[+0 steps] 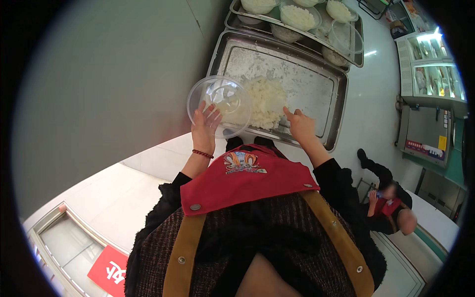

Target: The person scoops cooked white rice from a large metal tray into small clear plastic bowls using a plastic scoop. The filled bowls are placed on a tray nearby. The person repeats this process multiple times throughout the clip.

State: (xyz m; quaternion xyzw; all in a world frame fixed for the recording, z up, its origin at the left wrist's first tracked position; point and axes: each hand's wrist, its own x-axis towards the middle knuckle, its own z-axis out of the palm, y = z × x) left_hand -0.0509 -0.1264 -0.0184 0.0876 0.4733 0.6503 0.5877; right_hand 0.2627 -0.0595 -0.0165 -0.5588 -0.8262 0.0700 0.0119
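Observation:
My left hand [205, 128] holds a clear round plastic bowl [241, 128] over the left part of a metal tray [311, 89]. The fingers show against the bowl's clear wall, and the bowl appears to have no rice in it. A heap of cooked white rice [265, 100] lies on the tray, partly seen through the bowl. My right hand [302, 124] is at the heap's right side, with the index finger stretched out and touching or nearly touching the rice. Nothing shows in this hand, though its curled fingers are partly hidden.
Beyond the tray, stacked metal trays [356, 59] carry several rice-filled plastic bowls [298, 18] and a tilted clear bowl [346, 37]. A grey wall or panel [122, 74] borders the left. At right, a person [389, 204] sits near a steel appliance [423, 130] and a lit display fridge [432, 67].

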